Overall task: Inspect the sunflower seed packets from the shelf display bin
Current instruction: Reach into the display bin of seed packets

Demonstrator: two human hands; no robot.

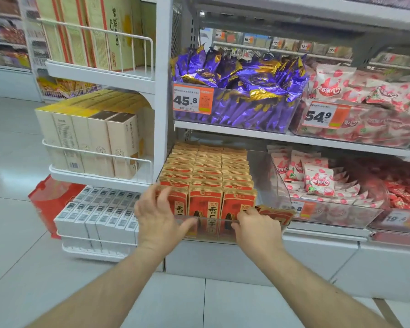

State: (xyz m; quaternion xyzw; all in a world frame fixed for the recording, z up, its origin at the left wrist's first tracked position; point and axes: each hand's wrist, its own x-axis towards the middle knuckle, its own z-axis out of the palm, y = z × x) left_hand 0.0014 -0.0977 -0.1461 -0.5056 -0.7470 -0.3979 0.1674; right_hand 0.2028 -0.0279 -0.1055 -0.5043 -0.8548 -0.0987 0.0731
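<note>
Centrally, lower middle of the frame: clear display bin [273, 171] on the bottom shelf, filled with three upright rows of orange sunflower seed packets [206, 176]. Left hand [159, 217], fingers spread, touches the front-left packet, thumb on the bin's front wall. Right hand [256, 227] pinches one loose packet [278, 215], tilted at the bin's front-right corner. Above: purple snack packets [237, 74]. Right: pink-and-white snack packets [317, 178].

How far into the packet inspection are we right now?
Barely started. Done: both hands have reached the clear bin of sunflower seed packets. In hand: the left hand touches the front-left packet; the right hand pinches a tilted loose packet at the bin's right. Left: the rows behind stand untouched.
</note>
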